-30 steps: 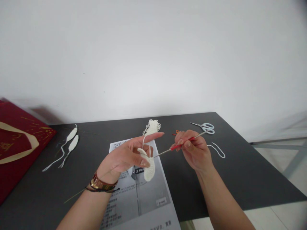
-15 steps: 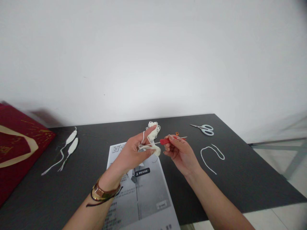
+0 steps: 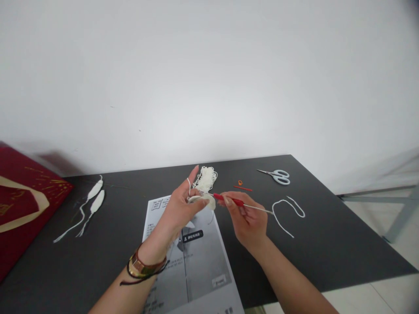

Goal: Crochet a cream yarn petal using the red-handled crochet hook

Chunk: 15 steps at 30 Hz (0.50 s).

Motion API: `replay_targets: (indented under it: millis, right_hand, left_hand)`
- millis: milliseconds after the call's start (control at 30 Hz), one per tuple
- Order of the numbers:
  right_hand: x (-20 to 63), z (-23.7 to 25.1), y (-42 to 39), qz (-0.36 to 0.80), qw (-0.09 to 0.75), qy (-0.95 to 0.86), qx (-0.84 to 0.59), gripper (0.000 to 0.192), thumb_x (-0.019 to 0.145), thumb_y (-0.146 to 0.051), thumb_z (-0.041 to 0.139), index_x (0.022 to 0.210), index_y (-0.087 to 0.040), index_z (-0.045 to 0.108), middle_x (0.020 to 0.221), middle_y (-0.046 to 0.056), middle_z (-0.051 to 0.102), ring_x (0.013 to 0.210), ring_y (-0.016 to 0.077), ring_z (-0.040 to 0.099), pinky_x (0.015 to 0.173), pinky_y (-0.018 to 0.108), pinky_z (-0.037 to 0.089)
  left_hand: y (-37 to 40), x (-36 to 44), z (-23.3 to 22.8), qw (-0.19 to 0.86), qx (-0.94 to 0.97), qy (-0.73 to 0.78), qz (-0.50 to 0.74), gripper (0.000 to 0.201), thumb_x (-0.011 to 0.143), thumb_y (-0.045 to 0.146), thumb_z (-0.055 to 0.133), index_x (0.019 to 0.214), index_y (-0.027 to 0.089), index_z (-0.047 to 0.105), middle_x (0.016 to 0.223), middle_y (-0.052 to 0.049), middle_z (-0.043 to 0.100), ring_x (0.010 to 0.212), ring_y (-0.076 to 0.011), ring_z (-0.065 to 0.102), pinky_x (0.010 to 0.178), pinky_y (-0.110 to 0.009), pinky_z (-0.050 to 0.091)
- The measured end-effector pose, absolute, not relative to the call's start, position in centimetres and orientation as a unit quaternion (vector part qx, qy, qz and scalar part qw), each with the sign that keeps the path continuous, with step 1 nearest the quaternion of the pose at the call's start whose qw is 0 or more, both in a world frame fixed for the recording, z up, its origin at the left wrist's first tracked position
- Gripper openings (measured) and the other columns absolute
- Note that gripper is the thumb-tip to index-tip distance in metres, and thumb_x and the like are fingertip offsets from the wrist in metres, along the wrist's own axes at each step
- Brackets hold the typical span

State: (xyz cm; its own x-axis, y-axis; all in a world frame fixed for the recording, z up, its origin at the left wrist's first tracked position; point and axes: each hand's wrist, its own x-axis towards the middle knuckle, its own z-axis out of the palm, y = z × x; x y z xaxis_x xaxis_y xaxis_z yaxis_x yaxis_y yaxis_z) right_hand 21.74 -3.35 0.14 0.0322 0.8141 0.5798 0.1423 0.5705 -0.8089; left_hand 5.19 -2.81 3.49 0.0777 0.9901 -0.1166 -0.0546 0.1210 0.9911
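Cream yarn is looped over the raised forefinger of the left hand (image 3: 183,205), whose thumb and remaining fingers pinch a small cream crochet piece (image 3: 204,200) held above the printed sheet (image 3: 191,261) on the dark table (image 3: 327,244). The right hand (image 3: 247,218) is closed on a crochet hook (image 3: 234,202) by its red grip, the hook end meeting the crochet piece and the metal shaft pointing right. A loose yarn heap (image 3: 205,178) lies just behind the hands, a cut strand (image 3: 288,211) and scissors (image 3: 278,175) to the right, two finished cream pieces (image 3: 94,196) and a red bag (image 3: 22,205) to the left.
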Motion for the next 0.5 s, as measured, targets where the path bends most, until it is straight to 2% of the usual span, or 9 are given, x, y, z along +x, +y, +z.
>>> replay_targets:
  millis: [133, 200, 267, 333, 433, 500]
  right_hand:
    - [22.1, -0.2, -3.3, 0.062, 0.563, -0.786, -0.247, 0.040, 0.080, -0.004, 0.058, 0.115, -0.023, 0.062, 0.094, 0.009, 0.073, 0.083, 0.0199, 0.067, 0.074, 0.034, 0.057]
    - [22.3, -0.1, -3.1, 0.027, 0.551, -0.810, -0.198, 0.044, 0.080, -0.004, 0.058, 0.121, -0.023, 0.060, 0.100, 0.011, 0.072, 0.090, 0.0214, 0.066, 0.078, 0.036, 0.056]
    - [22.4, 0.1, -3.0, 0.085, 0.574, -0.790, -0.201, 0.043, 0.081, -0.004, 0.057, 0.119, -0.025, 0.062, 0.101, 0.009, 0.071, 0.090, 0.0205, 0.065, 0.077, 0.035, 0.056]
    - [22.4, 0.3, -2.9, 0.213, 0.609, -0.727, -0.235, 0.036, 0.083, -0.005, 0.056, 0.109, -0.028, 0.067, 0.095, 0.006, 0.071, 0.084, 0.0180, 0.066, 0.072, 0.033, 0.055]
    - [22.2, 0.5, -2.7, 0.407, 0.638, -0.600, -0.258, 0.018, 0.085, -0.015, 0.060, 0.092, -0.027, 0.071, 0.081, 0.002, 0.070, 0.074, 0.0160, 0.067, 0.068, 0.030, 0.055]
    - [22.2, 0.6, -2.5, 0.492, 0.644, -0.534, -0.243, 0.010, 0.084, -0.021, 0.062, 0.087, -0.025, 0.072, 0.077, 0.001, 0.068, 0.068, 0.0157, 0.068, 0.066, 0.030, 0.057]
  left_hand:
    - [-2.7, 5.2, 3.4, 0.632, 0.375, 0.449, 0.508, 0.087, 0.065, 0.013, 0.075, 0.142, 0.023, 0.035, 0.070, 0.006, 0.057, 0.062, -0.0071, 0.053, 0.063, -0.020, 0.039]
    - [-2.6, 4.9, 3.3, 0.687, 0.330, 0.409, 0.502, 0.078, 0.065, 0.011, 0.076, 0.136, 0.017, 0.045, 0.075, 0.002, 0.060, 0.067, -0.0081, 0.055, 0.068, -0.021, 0.041]
    - [-2.4, 4.4, 3.3, 0.731, 0.313, 0.369, 0.481, 0.068, 0.066, 0.009, 0.075, 0.130, 0.013, 0.052, 0.079, -0.001, 0.061, 0.069, -0.0090, 0.055, 0.071, -0.022, 0.041]
    - [-2.2, 3.9, 3.2, 0.750, 0.318, 0.347, 0.465, 0.064, 0.067, 0.008, 0.074, 0.128, 0.014, 0.054, 0.079, -0.001, 0.061, 0.069, -0.0091, 0.055, 0.070, -0.023, 0.041]
    - [-2.3, 3.3, 3.4, 0.757, 0.351, 0.338, 0.435, 0.068, 0.067, 0.006, 0.073, 0.131, 0.017, 0.051, 0.082, -0.002, 0.061, 0.069, -0.0093, 0.054, 0.067, -0.022, 0.040]
    - [-2.4, 3.0, 3.6, 0.757, 0.376, 0.338, 0.414, 0.071, 0.066, 0.006, 0.074, 0.132, 0.018, 0.051, 0.083, -0.002, 0.061, 0.068, -0.0092, 0.053, 0.064, -0.021, 0.038]
